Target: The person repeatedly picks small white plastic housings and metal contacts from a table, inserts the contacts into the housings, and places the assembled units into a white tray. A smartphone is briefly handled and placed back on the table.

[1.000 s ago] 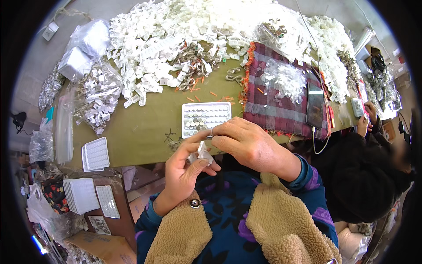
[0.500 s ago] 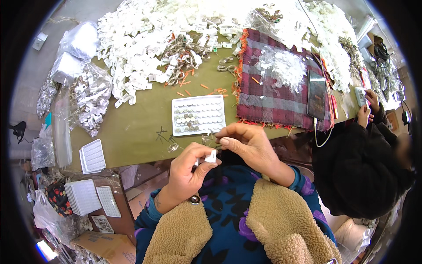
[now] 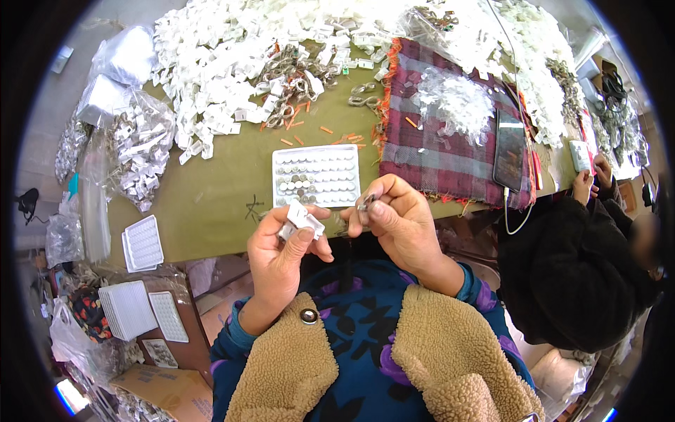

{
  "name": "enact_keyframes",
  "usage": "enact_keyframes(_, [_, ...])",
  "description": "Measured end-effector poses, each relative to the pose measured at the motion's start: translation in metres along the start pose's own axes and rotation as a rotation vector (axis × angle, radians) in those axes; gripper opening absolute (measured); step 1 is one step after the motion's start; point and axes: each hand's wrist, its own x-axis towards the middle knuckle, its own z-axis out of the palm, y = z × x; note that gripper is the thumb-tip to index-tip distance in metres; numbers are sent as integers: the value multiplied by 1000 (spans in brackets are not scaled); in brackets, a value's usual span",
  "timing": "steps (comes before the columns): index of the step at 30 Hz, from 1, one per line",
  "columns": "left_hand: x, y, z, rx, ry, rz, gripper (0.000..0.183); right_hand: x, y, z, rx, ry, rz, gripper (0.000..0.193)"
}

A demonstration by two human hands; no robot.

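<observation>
My left hand (image 3: 276, 261) is closed around a small white plastic casing (image 3: 302, 219), which seems to be opened out in the fingers. Across from it, my right hand (image 3: 406, 228) pinches a small dark metallic piece (image 3: 366, 202) between thumb and fingertips; its exact kind is too small to make out. The two hands are apart, held over the table's front edge. Just beyond them lies a white tray (image 3: 337, 154) with rows of round pockets, some holding silvery discs like button cells.
White casings (image 3: 211, 84) heap across the back of the green table (image 3: 204, 218). Orange strips (image 3: 326, 130) lie scattered. At right are a plaid cloth (image 3: 422, 165) with clear plastic pieces (image 3: 460, 105) and a phone (image 3: 508, 151). A person in black (image 3: 569, 281) works beside me.
The casing in my left hand has tilted up and now looks opened out. My right hand has risen slightly away from the table edge, and the dark piece now shows in its fingertips.
</observation>
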Motion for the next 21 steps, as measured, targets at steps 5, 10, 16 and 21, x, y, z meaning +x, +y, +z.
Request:
enact_keyframes(5, [3,0,-1,181,-105,88,21,-5,-1,4,120,-124,237,15])
enact_keyframes(10, [8,1,-10,396,-204,259,20,-4,-3,9,119,-101,371,13])
enact_keyframes(16, [15,6,-22,621,-337,434,18,0,-10,-2,249,-137,633,11])
enact_keyframes(21, [5,-1,-17,144,-76,-24,23,-5,-12,2,132,-76,462,11])
